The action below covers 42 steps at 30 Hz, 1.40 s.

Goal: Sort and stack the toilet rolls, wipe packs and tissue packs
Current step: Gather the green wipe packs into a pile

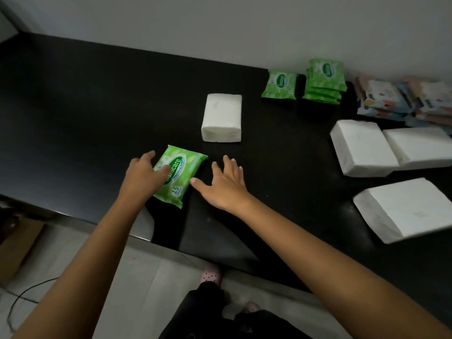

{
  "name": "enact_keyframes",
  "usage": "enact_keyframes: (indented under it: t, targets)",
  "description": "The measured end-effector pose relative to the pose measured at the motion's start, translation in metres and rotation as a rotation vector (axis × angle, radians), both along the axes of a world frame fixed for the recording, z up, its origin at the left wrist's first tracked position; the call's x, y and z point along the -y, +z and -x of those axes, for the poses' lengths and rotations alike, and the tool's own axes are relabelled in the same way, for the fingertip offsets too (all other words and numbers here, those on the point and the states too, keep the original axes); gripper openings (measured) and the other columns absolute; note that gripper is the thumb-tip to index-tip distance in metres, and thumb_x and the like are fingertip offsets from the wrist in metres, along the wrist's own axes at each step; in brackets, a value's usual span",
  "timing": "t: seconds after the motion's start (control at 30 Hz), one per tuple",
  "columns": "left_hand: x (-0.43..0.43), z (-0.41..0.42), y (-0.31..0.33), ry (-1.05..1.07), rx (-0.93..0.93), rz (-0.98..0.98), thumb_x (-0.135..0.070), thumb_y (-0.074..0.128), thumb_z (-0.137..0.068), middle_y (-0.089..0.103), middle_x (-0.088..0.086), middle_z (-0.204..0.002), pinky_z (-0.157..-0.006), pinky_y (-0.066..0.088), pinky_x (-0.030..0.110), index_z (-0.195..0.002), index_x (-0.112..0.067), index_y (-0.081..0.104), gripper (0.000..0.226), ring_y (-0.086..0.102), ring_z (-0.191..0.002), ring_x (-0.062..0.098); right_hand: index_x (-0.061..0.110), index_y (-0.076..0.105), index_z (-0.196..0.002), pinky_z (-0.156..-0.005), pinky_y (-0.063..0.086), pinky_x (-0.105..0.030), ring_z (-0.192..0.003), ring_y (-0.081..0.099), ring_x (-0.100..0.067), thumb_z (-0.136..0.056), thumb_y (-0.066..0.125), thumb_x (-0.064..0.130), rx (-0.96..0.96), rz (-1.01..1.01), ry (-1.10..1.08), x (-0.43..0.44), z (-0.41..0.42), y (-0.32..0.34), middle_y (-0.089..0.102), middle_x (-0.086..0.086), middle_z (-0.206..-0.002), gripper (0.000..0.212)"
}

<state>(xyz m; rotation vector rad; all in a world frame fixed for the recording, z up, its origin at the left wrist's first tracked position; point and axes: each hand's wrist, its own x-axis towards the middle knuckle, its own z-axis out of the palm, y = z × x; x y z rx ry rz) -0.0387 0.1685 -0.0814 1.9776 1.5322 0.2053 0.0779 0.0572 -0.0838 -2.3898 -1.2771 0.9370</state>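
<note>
A green wipe pack (179, 176) lies flat near the front edge of the black table (85, 118). My left hand (144, 176) rests on its left side, fingers spread over it. My right hand (226, 183) hovers open just right of the pack, thumb near its edge. A white tissue pack (222, 117) lies alone behind them. At the back right stand a single green wipe pack (280, 84) and a stack of green wipe packs (324, 81). Three white tissue packs (362, 148) (420, 148) (406, 209) lie at the right.
Patterned pocket tissue packs (403, 99) are piled at the far right by the white wall (220, 25). The table's front edge runs diagonally below my arms. On the floor lie a cardboard box (17, 243) and a black cable (22, 297); my slippered feet (211, 275) show below.
</note>
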Motion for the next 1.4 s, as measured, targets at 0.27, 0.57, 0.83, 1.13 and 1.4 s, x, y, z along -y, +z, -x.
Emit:
enact_keyframes:
  t: [0.27, 0.57, 0.83, 1.13, 1.4]
  targets:
    - [0.003, 0.0, -0.007, -0.014, 0.031, 0.015, -0.025, 0.056, -0.089, 0.052, 0.011, -0.106, -0.089, 0.043, 0.032, -0.123, -0.01, 0.06, 0.037, 0.054, -0.11, 0.03, 0.01, 0.017, -0.149, -0.117, -0.01, -0.038, -0.146, -0.015, -0.025, -0.095, 0.036, 0.048, -0.119, -0.048, 0.016, -0.015, 0.023, -0.011, -0.006, -0.006, -0.159, 0.069]
    - [0.015, -0.021, 0.022, 0.128, 0.546, 0.033, -0.024, 0.062, -0.087, 0.058, -0.002, -0.097, -0.076, 0.05, 0.03, -0.118, -0.01, 0.052, 0.036, 0.06, -0.093, 0.016, 0.022, -0.003, -0.15, -0.114, 0.026, -0.035, -0.135, 0.032, -0.024, -0.095, 0.047, 0.028, -0.338, -0.44, -0.126, -0.01, 0.004, 0.027, 0.031, -0.009, -0.146, 0.074]
    - [0.006, -0.094, 0.071, -0.07, 0.769, 0.079, -0.021, 0.058, -0.09, 0.056, -0.013, -0.09, -0.058, 0.052, 0.011, -0.114, -0.022, 0.049, 0.026, 0.061, -0.077, 0.0, 0.021, 0.011, -0.15, -0.107, 0.04, -0.033, -0.129, 0.046, -0.02, -0.093, 0.05, 0.011, -0.334, -0.68, -0.362, -0.022, -0.065, 0.067, 0.042, -0.007, -0.145, 0.07]
    - [-0.026, -0.179, 0.085, -0.236, 0.824, 0.351, -0.006, 0.057, -0.089, 0.065, 0.014, -0.114, -0.088, 0.054, 0.038, -0.126, -0.011, 0.054, 0.037, 0.066, -0.101, 0.025, 0.007, 0.035, -0.14, -0.101, 0.047, -0.043, -0.113, 0.061, -0.025, -0.085, 0.065, 0.012, -0.287, -0.721, -0.641, -0.029, -0.145, 0.086, 0.062, -0.012, -0.125, 0.063]
    - [-0.072, -0.272, 0.078, -0.282, 0.787, 0.432, -0.004, 0.059, -0.087, 0.064, 0.012, -0.118, -0.077, 0.054, 0.03, -0.125, -0.007, 0.054, 0.039, 0.064, -0.101, 0.024, 0.008, 0.052, -0.127, -0.091, 0.048, -0.031, -0.11, 0.06, -0.025, -0.09, 0.058, 0.015, -0.175, -0.642, -0.682, -0.067, -0.219, 0.085, 0.063, -0.01, -0.122, 0.038]
